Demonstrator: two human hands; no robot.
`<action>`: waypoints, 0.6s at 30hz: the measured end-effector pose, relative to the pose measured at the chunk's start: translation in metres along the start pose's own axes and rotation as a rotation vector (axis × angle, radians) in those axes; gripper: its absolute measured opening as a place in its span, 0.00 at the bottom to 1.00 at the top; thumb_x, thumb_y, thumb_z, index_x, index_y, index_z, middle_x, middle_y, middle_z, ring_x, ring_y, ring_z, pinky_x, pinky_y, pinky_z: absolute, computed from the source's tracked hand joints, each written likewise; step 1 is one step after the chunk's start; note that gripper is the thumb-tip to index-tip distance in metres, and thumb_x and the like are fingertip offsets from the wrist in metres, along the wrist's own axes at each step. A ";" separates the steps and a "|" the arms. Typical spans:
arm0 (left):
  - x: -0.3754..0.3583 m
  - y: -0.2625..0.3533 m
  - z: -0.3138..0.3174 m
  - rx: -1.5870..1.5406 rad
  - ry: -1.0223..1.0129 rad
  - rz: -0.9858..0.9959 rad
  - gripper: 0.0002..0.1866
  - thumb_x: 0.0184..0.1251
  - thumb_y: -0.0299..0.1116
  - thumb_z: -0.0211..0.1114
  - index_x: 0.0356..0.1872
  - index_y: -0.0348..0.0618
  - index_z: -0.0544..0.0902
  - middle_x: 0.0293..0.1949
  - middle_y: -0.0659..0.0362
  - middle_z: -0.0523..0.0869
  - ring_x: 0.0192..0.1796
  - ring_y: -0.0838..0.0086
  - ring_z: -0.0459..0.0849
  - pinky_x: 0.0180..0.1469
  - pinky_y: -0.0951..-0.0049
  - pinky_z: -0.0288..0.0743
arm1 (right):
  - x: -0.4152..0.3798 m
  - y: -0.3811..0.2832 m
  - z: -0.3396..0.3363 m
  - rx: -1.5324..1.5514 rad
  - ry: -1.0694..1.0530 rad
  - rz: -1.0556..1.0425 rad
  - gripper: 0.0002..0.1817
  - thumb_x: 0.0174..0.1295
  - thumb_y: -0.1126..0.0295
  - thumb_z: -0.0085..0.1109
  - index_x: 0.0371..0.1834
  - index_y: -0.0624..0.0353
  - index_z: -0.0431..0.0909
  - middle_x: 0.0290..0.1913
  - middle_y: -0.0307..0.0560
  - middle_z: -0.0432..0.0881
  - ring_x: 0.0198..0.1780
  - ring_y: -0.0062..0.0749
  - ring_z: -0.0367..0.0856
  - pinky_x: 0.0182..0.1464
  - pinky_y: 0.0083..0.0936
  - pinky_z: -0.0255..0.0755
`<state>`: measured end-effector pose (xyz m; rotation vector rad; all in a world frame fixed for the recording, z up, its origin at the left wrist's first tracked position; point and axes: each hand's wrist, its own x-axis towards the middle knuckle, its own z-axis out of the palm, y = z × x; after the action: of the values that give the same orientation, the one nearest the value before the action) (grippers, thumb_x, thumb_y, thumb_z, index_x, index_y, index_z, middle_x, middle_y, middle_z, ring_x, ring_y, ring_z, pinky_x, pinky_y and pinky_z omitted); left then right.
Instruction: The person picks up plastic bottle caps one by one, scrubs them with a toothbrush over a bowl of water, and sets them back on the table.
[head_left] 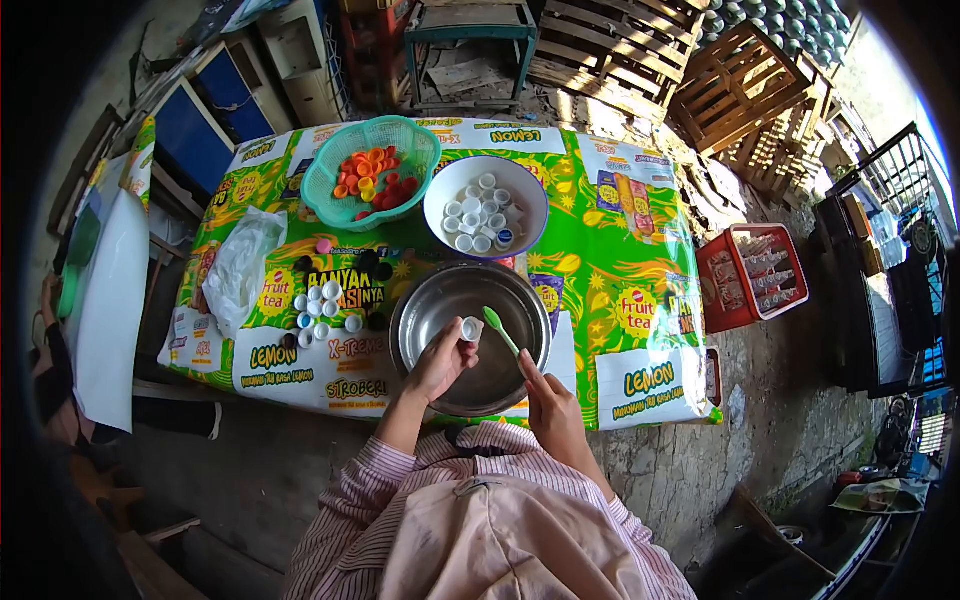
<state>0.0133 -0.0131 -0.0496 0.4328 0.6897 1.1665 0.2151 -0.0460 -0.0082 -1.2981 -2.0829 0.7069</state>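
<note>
My left hand pinches a white bottle cap over a steel bowl. In my right hand is the handle of a small green brush, possibly a toothbrush; its head points toward the cap, a little apart from it. Behind the steel bowl stands a white bowl with several white caps inside. Left of that, a mint-green plastic basket holds orange, red and yellow caps. Loose white caps and black caps lie on the table to the left of the steel bowl.
A green printed cloth covers the table. A crumpled clear plastic bag lies at its left. Beyond the right edge stands a red crate with bottles. Wooden pallets and a small teal-framed table are at the back.
</note>
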 end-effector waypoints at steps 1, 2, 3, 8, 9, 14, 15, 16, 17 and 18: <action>0.000 -0.001 0.001 0.013 0.030 0.026 0.17 0.74 0.44 0.45 0.44 0.40 0.73 0.30 0.64 0.72 0.32 0.81 0.68 0.34 0.78 0.65 | 0.000 -0.001 0.000 -0.016 0.005 0.000 0.29 0.61 0.74 0.52 0.66 0.40 0.64 0.24 0.49 0.72 0.21 0.46 0.75 0.24 0.39 0.70; 0.000 -0.001 0.002 0.026 0.058 0.052 0.15 0.74 0.43 0.45 0.42 0.41 0.74 0.29 0.64 0.72 0.31 0.82 0.69 0.34 0.79 0.66 | -0.001 -0.001 0.000 -0.017 0.005 0.000 0.29 0.61 0.74 0.52 0.66 0.40 0.64 0.24 0.49 0.72 0.21 0.46 0.75 0.24 0.39 0.70; 0.001 0.000 0.002 0.026 0.058 0.054 0.15 0.74 0.43 0.45 0.42 0.41 0.74 0.29 0.64 0.72 0.31 0.82 0.69 0.34 0.79 0.66 | -0.003 0.001 0.001 -0.024 -0.023 0.003 0.28 0.61 0.75 0.52 0.65 0.41 0.65 0.23 0.50 0.71 0.21 0.46 0.74 0.25 0.39 0.68; 0.002 -0.003 -0.007 0.434 0.201 0.131 0.15 0.75 0.42 0.43 0.41 0.41 0.71 0.28 0.62 0.72 0.25 0.83 0.69 0.30 0.83 0.66 | -0.001 -0.001 -0.002 -0.040 -0.024 0.024 0.28 0.60 0.76 0.53 0.64 0.41 0.67 0.22 0.50 0.71 0.20 0.45 0.73 0.25 0.40 0.66; 0.002 -0.003 -0.007 0.465 0.206 0.133 0.15 0.75 0.43 0.43 0.41 0.41 0.71 0.28 0.62 0.72 0.25 0.83 0.69 0.30 0.83 0.66 | -0.002 0.000 -0.001 -0.041 -0.024 0.022 0.28 0.60 0.76 0.53 0.64 0.41 0.67 0.22 0.50 0.71 0.20 0.45 0.73 0.25 0.40 0.66; 0.002 -0.005 -0.010 0.391 0.178 0.067 0.14 0.75 0.43 0.43 0.41 0.44 0.72 0.29 0.62 0.72 0.28 0.83 0.68 0.31 0.82 0.65 | 0.002 0.003 -0.001 -0.073 -0.078 0.044 0.29 0.59 0.77 0.53 0.64 0.41 0.66 0.23 0.49 0.72 0.21 0.45 0.74 0.25 0.39 0.68; 0.003 -0.005 -0.008 0.340 0.190 0.054 0.16 0.75 0.44 0.43 0.41 0.42 0.72 0.28 0.62 0.72 0.25 0.83 0.69 0.30 0.83 0.66 | 0.004 0.001 -0.004 -0.107 -0.069 0.092 0.29 0.58 0.77 0.53 0.64 0.41 0.66 0.23 0.49 0.72 0.22 0.45 0.75 0.26 0.39 0.69; 0.003 -0.004 -0.007 0.341 0.189 0.052 0.16 0.75 0.44 0.43 0.41 0.42 0.72 0.28 0.62 0.72 0.25 0.83 0.69 0.30 0.83 0.66 | 0.003 0.001 -0.006 -0.111 -0.071 0.074 0.29 0.58 0.77 0.53 0.64 0.41 0.66 0.23 0.49 0.72 0.22 0.45 0.75 0.26 0.39 0.69; 0.003 -0.003 -0.006 0.342 0.191 0.059 0.16 0.75 0.44 0.43 0.41 0.42 0.72 0.28 0.62 0.73 0.25 0.83 0.69 0.29 0.83 0.66 | 0.002 0.002 -0.004 -0.111 -0.071 0.076 0.29 0.58 0.77 0.53 0.64 0.41 0.66 0.23 0.49 0.72 0.22 0.45 0.75 0.26 0.39 0.69; 0.003 -0.001 -0.005 0.344 0.194 0.065 0.16 0.75 0.44 0.42 0.41 0.42 0.72 0.28 0.62 0.73 0.25 0.83 0.69 0.29 0.83 0.66 | 0.000 0.005 -0.001 -0.098 -0.085 0.010 0.30 0.58 0.75 0.53 0.65 0.39 0.64 0.23 0.48 0.72 0.20 0.44 0.74 0.24 0.39 0.69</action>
<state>0.0113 -0.0108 -0.0550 0.6395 1.0597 1.1625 0.2186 -0.0441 -0.0108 -1.3532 -2.2046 0.6827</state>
